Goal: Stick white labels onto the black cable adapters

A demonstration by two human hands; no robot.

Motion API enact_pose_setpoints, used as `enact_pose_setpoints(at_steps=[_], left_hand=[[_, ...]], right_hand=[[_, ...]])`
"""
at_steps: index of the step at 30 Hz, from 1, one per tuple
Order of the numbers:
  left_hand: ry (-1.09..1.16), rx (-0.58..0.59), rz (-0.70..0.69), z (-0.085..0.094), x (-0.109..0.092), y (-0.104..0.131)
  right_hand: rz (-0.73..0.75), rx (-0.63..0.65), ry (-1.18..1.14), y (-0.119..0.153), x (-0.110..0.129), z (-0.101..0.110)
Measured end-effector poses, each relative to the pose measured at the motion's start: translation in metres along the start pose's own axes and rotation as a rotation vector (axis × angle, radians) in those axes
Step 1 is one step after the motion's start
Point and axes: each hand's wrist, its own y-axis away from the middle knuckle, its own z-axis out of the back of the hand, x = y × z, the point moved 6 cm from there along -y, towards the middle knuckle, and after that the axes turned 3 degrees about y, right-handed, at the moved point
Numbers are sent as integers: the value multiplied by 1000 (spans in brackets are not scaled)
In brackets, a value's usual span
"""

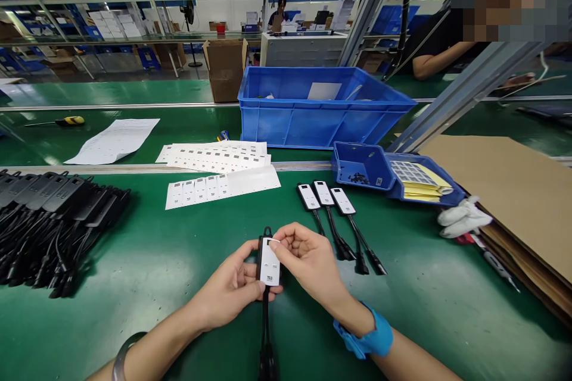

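My left hand (232, 286) grips a small black cable controller box (260, 259) from the left side and beneath. A white label (270, 268) marked "TS3" covers its front, and black cables hang down toward me. With thumb and fingers pinched, my right hand (310, 259) holds the label's upper right corner against the box. Behind my right hand lie three similar boxes (343, 201) with white labels, cables pointing toward me. Beyond the box I hold lies a partly used label sheet (223, 187), and more label sheets (218, 158) are behind it.
Many black boxes with cables (58, 220) are piled at left. A large blue bin (326, 122) stands behind, with a small blue tray (361, 166) of black parts before it. Cardboard (504, 190), white gloves (465, 217) and a slanted metal post (465, 95) are at right. A co-worker's arm (442, 59) shows beyond.
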Motion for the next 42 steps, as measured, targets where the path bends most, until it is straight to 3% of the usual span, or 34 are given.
enact_pose_setpoints(at_steps=[7, 13, 20, 26, 31, 37, 42], left_hand=[[-6, -2, -13, -1, -2, -1], [76, -32, 43, 0, 2, 0], [230, -79, 4, 6, -2, -3], [219, -133, -41, 8, -5, -4], [81, -163, -75, 13, -1, -5], [-20, -162, -99, 16, 1, -8], [137, -188, -131, 24, 1, -13]], right_hand=[[-18, -12, 54, -1, -5, 4], [-14, 55, 203, -5, -12, 3], [1, 262, 245, 3, -16, -20], [-69, 426, -5, 12, -20, -34], [-43, 377, -68, 10, -19, -33], [29, 284, 99, 8, -19, -32], [277, 270, 409, 8, 4, -28]])
